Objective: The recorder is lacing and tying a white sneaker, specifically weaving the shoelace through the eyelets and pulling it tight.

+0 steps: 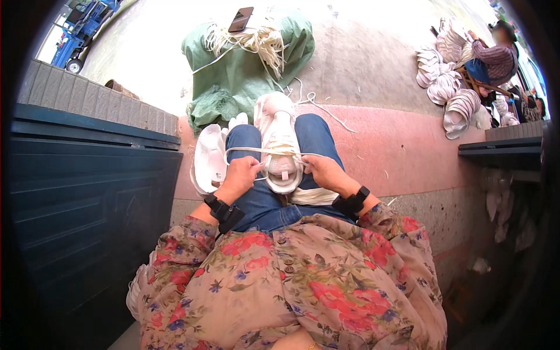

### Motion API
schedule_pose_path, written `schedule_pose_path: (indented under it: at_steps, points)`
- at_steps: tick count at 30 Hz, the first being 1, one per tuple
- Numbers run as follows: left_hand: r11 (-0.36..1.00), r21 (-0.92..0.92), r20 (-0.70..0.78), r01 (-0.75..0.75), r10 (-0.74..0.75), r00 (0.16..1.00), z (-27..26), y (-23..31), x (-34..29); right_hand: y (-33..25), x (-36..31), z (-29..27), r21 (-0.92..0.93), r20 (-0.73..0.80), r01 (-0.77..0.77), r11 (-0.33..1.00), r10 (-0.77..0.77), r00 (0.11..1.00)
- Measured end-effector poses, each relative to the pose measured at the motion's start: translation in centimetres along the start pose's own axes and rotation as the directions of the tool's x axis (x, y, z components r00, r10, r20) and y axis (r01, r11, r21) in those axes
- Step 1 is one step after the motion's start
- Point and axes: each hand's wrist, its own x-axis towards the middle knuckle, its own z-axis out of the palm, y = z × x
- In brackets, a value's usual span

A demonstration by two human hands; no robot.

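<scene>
1. A white sneaker lies lengthwise on the person's lap, between the thighs of the blue jeans, its toe pointing away from the body and its heel end nearest the hands.

2. The left hand has its grip pinched together on one end of the white shoelace, at the shoe's left side near the heel.

3. The right hand is closed likewise on the other end of the lace, just beside the shoe's right edge — both hands draw the lace taut across the upper, so it forms a flat loop over the tongue.

4. As far as the view shows, the lace already spans the shoe crosswise at least once; how many eyelets are threaded is too small to tell. No bow or knot shows, and both ends remain in the fingers, so I judge the lacing to be part done.

5. A second white sneaker lies just beside the left thigh on the floor, sole side up.

6. Further off, a green sack carries a bundle of loose white laces and a dark phone on top.

7. At the upper right another person sits by stacks of white shoes, well apart from this lap.
</scene>
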Motion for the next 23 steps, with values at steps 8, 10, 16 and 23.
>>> schedule_pose_path:
  at_steps: [8, 10, 16, 23]
  points:
    - [0.879, 0.432, -0.109, -0.202, 0.273, 0.956, 0.7, -0.8, 0.5, 0.6, 0.1, -0.2, -0.141, -0.005, -0.065, 0.988, 0.065, 0.998]
    - [0.855, 0.485, -0.102, -0.183, 0.263, 0.959, 0.9, -0.3, 0.5, 0.6, 0.2, -0.1, -0.153, -0.035, -0.043, 0.987, 0.039, 0.999]
    - [0.79, 0.583, -0.042, -0.19, 0.263, 0.964, 0.4, 1.5, 0.7, 0.2, 0.2, 0.0, -0.153, -0.067, -0.084, 0.985, 0.075, 0.995]
    - [0.538, 0.77, 0.228, -0.344, 0.27, 0.935, 1.6, 4.4, 1.5, 0.5, 1.0, 1.0, -0.289, -0.155, -0.175, 0.941, 0.134, 0.979]
